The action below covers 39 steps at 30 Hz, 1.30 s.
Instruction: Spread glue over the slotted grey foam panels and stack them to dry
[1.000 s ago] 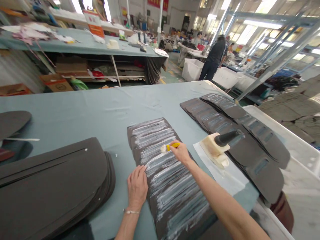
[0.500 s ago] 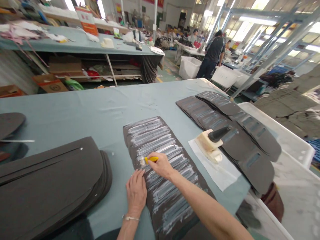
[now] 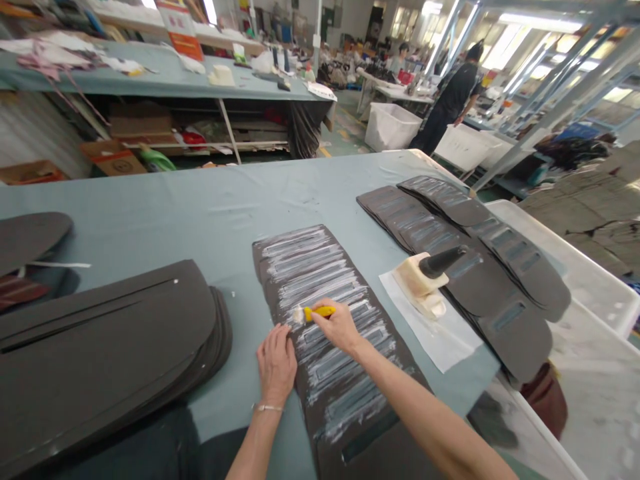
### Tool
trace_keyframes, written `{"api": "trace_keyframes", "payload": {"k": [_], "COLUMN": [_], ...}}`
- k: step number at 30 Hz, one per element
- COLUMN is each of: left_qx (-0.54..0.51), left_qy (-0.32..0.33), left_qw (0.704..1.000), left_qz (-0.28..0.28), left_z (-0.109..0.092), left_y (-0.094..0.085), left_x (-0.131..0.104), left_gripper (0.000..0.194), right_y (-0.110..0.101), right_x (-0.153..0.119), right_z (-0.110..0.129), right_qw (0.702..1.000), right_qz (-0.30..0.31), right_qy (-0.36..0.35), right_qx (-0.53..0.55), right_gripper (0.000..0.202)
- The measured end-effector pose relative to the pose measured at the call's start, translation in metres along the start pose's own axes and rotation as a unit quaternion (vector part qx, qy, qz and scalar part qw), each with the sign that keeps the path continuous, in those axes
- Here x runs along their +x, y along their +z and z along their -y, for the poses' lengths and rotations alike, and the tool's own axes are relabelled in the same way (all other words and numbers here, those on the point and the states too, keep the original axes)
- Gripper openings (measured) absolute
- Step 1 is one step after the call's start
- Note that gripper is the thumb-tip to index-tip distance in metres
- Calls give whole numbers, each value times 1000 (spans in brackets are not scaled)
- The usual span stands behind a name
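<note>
My right hand point(image 3: 339, 325) is closed around the yellow handle of a small brush point(image 3: 314, 313), whose pale bristles touch a dark grey panel. That panel point(image 3: 377, 433) belongs to a row of overlapping pieces, with white streaks of what looks like glue around their slots. Flat beside the brush, my left hand point(image 3: 277, 360) rests with its fingertips on the row's left edge. To the right, a cream-coloured container point(image 3: 415, 277) with a black cone-shaped piece point(image 3: 443, 262) stands on a white sheet point(image 3: 445, 343).
A thick stack of dark panels point(image 3: 115, 353) lies at left on the blue-green table point(image 3: 220, 207). More streaked panels point(image 3: 480, 273) overlap at right, beside a white bin point(image 3: 590, 293). Across the aisle stand a person point(image 3: 453, 100) and a second table point(image 3: 165, 83).
The view has shifted slightly. My right hand has drawn the brush a little to the right over the panel, while my left hand stays at the edge.
</note>
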State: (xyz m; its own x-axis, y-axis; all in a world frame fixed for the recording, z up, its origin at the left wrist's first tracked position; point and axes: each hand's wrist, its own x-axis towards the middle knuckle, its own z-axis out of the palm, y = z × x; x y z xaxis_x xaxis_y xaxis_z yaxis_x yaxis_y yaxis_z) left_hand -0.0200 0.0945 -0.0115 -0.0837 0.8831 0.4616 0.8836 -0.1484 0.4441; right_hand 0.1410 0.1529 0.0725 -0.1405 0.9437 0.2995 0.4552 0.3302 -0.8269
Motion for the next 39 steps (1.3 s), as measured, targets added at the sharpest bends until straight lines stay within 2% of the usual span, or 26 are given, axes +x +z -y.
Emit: {"api": "trace_keyframes", "payload": {"k": [2,3,7,9,11,14,16,18,20,22,24,25,27,29,31,33,35,39], "left_qx": [-7,-10,-11,-9,-9,-14,-18,-25,-35,-50,-69,-80,-94,-90,-70,-51,-39,-38], "left_qy": [0,0,-3,-6,-5,2,5,3,-1,-9,-24,-35,-53,-52,-31,-9,-4,-16], "left_qw": [1000,1000,1000,1000,1000,1000,1000,1000,999,999,997,996,994,995,997,997,998,997], "left_qz": [-5,-5,3,1,-1,-3,-6,-11,-13,-12,-9,-11,-17,-10,22,51,58,59], "left_z": [1,1,-3,-4,-5,-4,-4,-3,-3,-2,-1,-1,-6,-15,-25,-34,-39,-36], "left_y": [0,0,-3,-4,-5,-3,-2,0,1,1,-3,-5,-12,-20,-26,-28,-28,-26], "left_x": [-1,-1,0,0,-1,-2,-4,-5,-4,-1,0,-1,-8,-24,-45,-64,-75,-76], "left_gripper": [27,25,21,20,19,18,17,17,16,16,17,18,21,23,22,24,26,25], "right_y": [2,-7,-67,-77,-61,-18,-10,-31,-74,-114,-131,-128,-102,-63,-30,-17,-32,-101], "right_x": [-5,-4,6,5,-3,-20,-26,-25,-21,-19,-22,-26,-41,-58,-71,-76,-73,-57], "right_z": [-4,-12,-45,-45,-30,-7,-9,-27,-51,-68,-71,-66,-47,-24,-6,-3,-14,-54], "right_qw": [1000,999,989,982,984,998,1000,996,981,966,958,961,975,993,1000,999,1000,989], "right_qz": [0,-15,-110,-153,-150,-51,-23,-75,-160,-216,-241,-238,-195,-113,-28,23,9,-115], "right_qy": [23,40,88,81,46,-14,-3,47,96,123,124,116,82,36,-10,-33,-13,70], "right_qx": [8,5,-37,-77,-88,-39,-19,-29,-56,-77,-89,-86,-60,-20,3,2,-15,-58], "right_gripper": [13,13,15,14,13,11,11,13,17,19,19,18,17,15,14,14,13,14]}}
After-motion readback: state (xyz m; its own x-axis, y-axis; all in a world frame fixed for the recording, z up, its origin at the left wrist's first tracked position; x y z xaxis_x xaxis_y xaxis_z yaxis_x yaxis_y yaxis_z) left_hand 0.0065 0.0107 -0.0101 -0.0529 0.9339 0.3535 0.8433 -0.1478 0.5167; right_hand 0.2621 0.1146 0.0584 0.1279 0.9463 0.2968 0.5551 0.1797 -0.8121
